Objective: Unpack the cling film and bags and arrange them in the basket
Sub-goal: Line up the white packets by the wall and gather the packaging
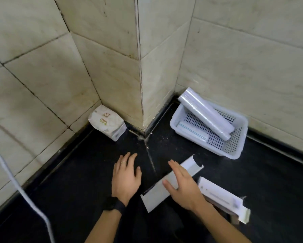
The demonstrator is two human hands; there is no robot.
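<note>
A white perforated basket [234,149] stands on the black counter by the right wall. A cling film roll [206,113] leans across it, its upper end over the rim. A flat pack of bags [192,131] lies inside at the left. My right hand [182,186] rests flat, fingers apart, on a long white box [157,193] with an open end, lying diagonally in front of me. My left hand [126,178] hovers open over the counter to its left, holding nothing. A second opened white box [220,197] lies to the right of my right hand.
A white paper packet [108,122] stands in the left wall corner. A tiled pillar corner [140,85] juts out between packet and basket. A white cable [15,181] hangs at the far left. A seam [150,155] runs across the black counter.
</note>
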